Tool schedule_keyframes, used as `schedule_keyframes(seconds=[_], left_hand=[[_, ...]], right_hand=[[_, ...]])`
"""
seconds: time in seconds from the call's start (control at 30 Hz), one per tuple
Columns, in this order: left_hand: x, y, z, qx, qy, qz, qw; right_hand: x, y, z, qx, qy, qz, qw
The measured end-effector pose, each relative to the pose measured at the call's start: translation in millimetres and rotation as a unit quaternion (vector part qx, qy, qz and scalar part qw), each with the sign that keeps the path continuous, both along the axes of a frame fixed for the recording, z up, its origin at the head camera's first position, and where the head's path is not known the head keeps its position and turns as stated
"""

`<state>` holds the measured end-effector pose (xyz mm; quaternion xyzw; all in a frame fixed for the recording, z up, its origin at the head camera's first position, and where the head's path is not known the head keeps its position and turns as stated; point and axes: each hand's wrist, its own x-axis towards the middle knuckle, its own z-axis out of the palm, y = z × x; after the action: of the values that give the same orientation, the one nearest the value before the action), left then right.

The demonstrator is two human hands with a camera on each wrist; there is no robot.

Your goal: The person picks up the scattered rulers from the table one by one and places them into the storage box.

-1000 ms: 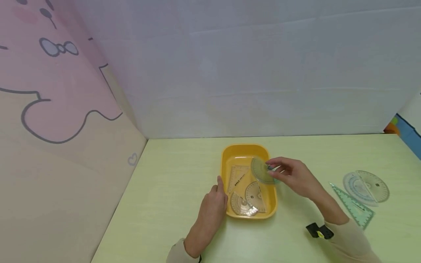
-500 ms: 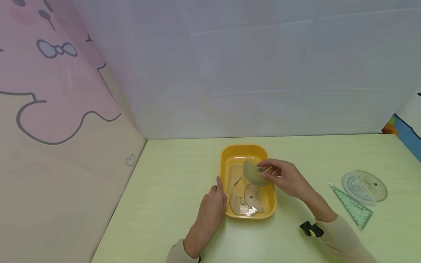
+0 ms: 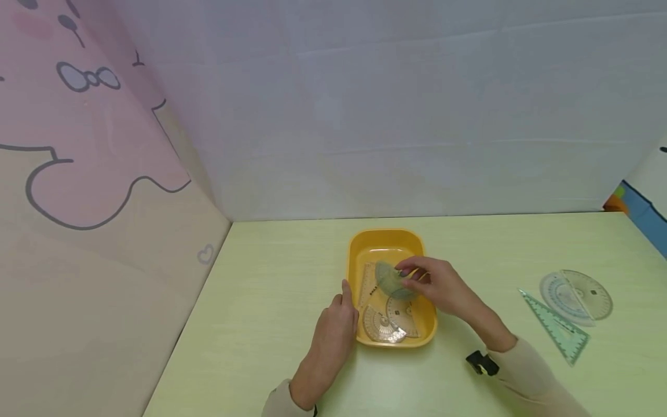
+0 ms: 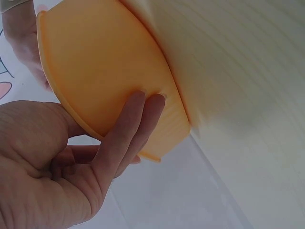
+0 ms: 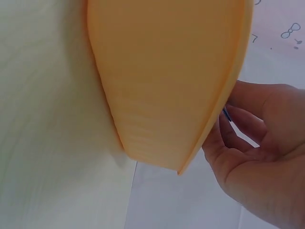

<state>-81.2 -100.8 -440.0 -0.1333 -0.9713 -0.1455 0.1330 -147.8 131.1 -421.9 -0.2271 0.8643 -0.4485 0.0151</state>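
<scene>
A yellow plastic tray (image 3: 386, 238) lies on the table. My left hand (image 3: 335, 330) holds its left side; in the left wrist view two fingers (image 4: 125, 129) press the outer wall while the thumb goes over the rim. Over the tray, my right hand (image 3: 435, 284) pinches a greenish transparent protractor (image 3: 388, 282) between thumb and fingers. Inside the tray lie a clear set square (image 3: 366, 284), a clear protractor (image 3: 400, 317) and a smaller clear protractor (image 3: 379, 325), which overlap. In the right wrist view the tray wall (image 5: 167, 86) hides most of the held protractor.
On the right of the table (image 3: 281, 278) lie a green set square (image 3: 560, 330), a bluish clear protractor (image 3: 560, 296) and another clear protractor (image 3: 599, 294) beside it. A white sheet (image 3: 396, 116) hangs behind the table, and a patterned wall (image 3: 172, 278) borders it on the left.
My right hand has carried the greenish protractor leftward and slightly nearer, from the tray's right edge to over its middle. The left hand keeps its hold on the tray.
</scene>
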Motion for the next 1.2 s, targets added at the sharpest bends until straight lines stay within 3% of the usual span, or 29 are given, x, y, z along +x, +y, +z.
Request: schedule_keyframes(seconds=[0.73, 1.2], left_hand=[[2.3, 1.1, -0.8, -0.011, 0.013, 0.002, 0.9999], [1.2, 0.9, -3.6, -0.008, -0.005, 0.001, 1.0000]], right_hand=[[-3.1, -18, -9.4, 0.049, 0.003, 0.049, 0.9976], [-0.6, -33, -11.3, 0.075, -0.005, 0.060, 0.9954]])
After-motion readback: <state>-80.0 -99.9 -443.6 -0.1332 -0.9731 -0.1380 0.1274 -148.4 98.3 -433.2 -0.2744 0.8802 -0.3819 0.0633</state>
